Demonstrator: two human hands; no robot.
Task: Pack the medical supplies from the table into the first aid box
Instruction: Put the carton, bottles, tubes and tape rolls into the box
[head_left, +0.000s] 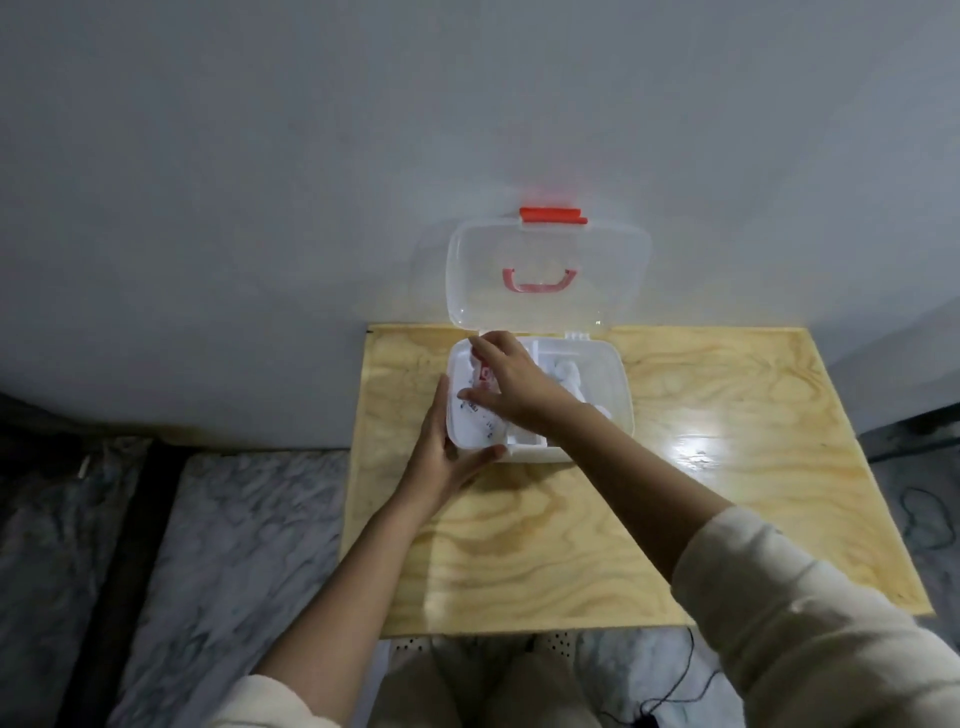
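A white first aid box (615, 395) stands open at the far middle of the wooden table (727, 467). Its clear lid (550, 244), with a red handle and red latch, leans back against the wall. My left hand (441, 452) cups the box's near left corner from outside. My right hand (511, 384) reaches into the left compartment, fingers spread over a white packet with red print (485, 375). More white supplies (569, 376) lie in the right compartment, partly hidden by my right wrist.
A grey wall rises directly behind the table. Marble-patterned floor lies to the left and right. A black cable (680, 686) trails on the floor near the table's front right. My knees show below the front edge.
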